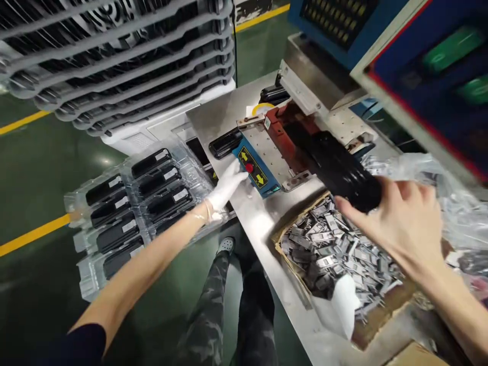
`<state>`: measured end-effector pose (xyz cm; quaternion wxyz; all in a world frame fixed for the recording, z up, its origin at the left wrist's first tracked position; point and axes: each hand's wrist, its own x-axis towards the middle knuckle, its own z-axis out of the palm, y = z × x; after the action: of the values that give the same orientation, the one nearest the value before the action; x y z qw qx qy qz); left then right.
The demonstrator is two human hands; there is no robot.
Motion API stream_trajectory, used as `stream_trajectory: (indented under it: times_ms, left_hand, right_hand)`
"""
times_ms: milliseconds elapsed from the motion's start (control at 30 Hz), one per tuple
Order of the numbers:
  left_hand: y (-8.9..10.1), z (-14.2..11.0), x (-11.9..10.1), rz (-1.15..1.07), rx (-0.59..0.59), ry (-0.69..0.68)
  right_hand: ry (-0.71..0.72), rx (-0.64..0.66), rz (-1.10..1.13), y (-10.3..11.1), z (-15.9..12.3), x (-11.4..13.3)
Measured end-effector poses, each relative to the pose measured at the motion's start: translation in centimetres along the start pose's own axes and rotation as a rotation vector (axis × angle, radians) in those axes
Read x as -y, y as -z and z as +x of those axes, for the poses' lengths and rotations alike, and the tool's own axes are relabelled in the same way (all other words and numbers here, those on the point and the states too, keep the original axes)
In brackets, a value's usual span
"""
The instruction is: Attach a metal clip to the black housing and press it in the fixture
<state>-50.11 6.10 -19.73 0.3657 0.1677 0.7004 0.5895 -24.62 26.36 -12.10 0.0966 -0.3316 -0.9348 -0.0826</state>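
My right hand (404, 218), bare, grips the near end of a long black plastic part (339, 168), which is blurred; its far end reaches over the reddish-brown fixture (284, 140) of the machine. My left hand (229, 185), in a white glove, is at the table edge beside a blue control panel (259, 175) with yellow arrows. Its fingers extend towards the panel's red button (249, 168); whether they touch the panel I cannot tell. Nothing shows in that hand. Just beyond it another black part (224, 143) lies on the metal table (249, 211).
A cardboard box (292, 264) of small grey metal clips stands below my right hand. Clear plastic trays (82, 249) of black parts sit at left. Stacked grey racks (145, 51) rise behind. A blue machine housing (430, 66) overhangs the right side, near plastic bags (457, 203).
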Motion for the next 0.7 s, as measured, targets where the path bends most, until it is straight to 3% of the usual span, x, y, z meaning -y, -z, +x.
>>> stream_trajectory:
  times_ms: [133, 267, 433, 700]
  left_hand:
    - [1.0, 6.8, 0.6, 0.175, -0.117, -0.073]
    - [1.0, 10.3, 0.6, 0.268, -0.144, -0.121]
    - [1.0, 11.6, 0.8, 0.288, -0.129, -0.116]
    - [2.0, 11.7, 0.8, 0.271, -0.063, -0.083]
  right_hand:
    - [-0.059, 0.075, -0.027, -1.4, 4.4, 1.5]
    - [-0.066, 0.112, -0.059, -2.0, 7.5, 2.6]
    - [-0.055, 0.109, -0.04, -2.6, 9.8, 3.8]
    - [-0.074, 0.141, 0.025, -3.3, 11.3, 4.9]
